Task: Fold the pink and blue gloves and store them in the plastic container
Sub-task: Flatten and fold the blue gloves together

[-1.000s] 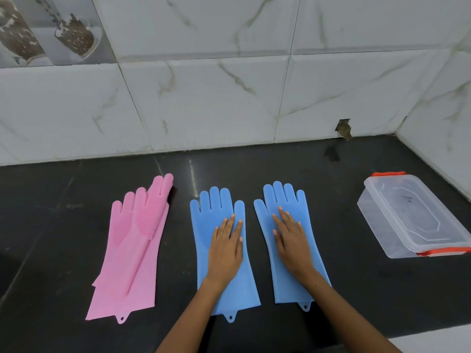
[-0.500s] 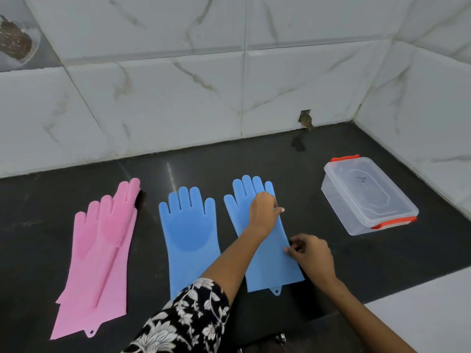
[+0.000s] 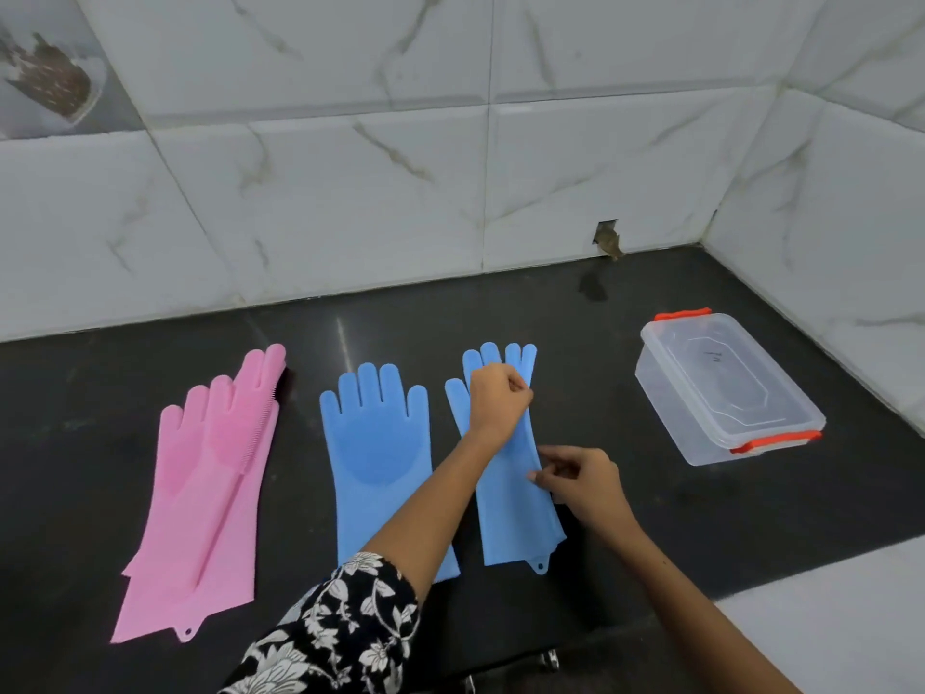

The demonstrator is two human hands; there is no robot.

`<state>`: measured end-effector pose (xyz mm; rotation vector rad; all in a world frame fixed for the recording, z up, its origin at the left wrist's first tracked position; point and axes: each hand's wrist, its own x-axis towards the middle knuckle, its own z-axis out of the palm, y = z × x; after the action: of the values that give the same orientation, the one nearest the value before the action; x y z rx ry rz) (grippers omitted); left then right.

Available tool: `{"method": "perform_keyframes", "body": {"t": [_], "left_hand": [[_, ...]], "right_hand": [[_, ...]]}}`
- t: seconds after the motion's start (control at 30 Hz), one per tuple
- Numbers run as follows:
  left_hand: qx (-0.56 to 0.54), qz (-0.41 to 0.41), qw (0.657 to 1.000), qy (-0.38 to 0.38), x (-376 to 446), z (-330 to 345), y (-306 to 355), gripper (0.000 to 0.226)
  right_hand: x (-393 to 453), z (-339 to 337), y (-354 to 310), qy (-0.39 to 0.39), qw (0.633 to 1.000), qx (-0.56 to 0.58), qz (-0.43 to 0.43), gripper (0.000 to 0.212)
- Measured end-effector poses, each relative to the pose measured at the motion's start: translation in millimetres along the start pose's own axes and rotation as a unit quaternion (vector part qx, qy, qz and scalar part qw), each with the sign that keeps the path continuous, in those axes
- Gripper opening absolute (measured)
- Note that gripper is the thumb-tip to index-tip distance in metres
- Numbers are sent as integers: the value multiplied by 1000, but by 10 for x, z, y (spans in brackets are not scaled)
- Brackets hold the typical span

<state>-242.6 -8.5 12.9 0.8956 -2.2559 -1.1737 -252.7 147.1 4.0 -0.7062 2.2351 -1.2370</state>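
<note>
Two blue gloves lie flat on the dark surface (image 3: 650, 518), fingers pointing toward the tiled wall (image 3: 350, 192). The left blue glove (image 3: 380, 453) rests palm-up with its fingers fanned, a darker rounded patch showing on the palm, and nothing touches it. The right blue glove (image 3: 510, 503) is the one being handled: the left hand (image 3: 498, 400) reaches across and its grip is closed on the glove near the base of the fingers, while the right hand (image 3: 583, 485) pinches the glove's right edge lower down, at the cuff section. Both gloves end in a small hanging tab at the cuff. Well off to the left, the pink gloves (image 3: 205, 498) lie stacked one on the other (the top one shows a ridge of bristles along its edge). To the right, near the corner of the wall, sits the plastic container (image 3: 726, 393), clear, with orange clips at both ends, its lid on; through the clear walls I see nothing inside.
</note>
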Motion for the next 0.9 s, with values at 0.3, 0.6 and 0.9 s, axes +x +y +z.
{"method": "perform_keyframes", "body": {"t": [0.3,0.6,0.9], "left_hand": [[-159,-66,976,131,-281,-1263,-611,14],[-111,-166,961,189,-729,-1561,-1351,9],[-81,-153,964,202,-515,-1510,-1289,21]], "right_hand": [[-143,781,-736,-76,994,46,-66,35],[-272,1654,-684,-139,982,-94,-91,37],[704,1269,-659,74,992,-100,1,21]]}}
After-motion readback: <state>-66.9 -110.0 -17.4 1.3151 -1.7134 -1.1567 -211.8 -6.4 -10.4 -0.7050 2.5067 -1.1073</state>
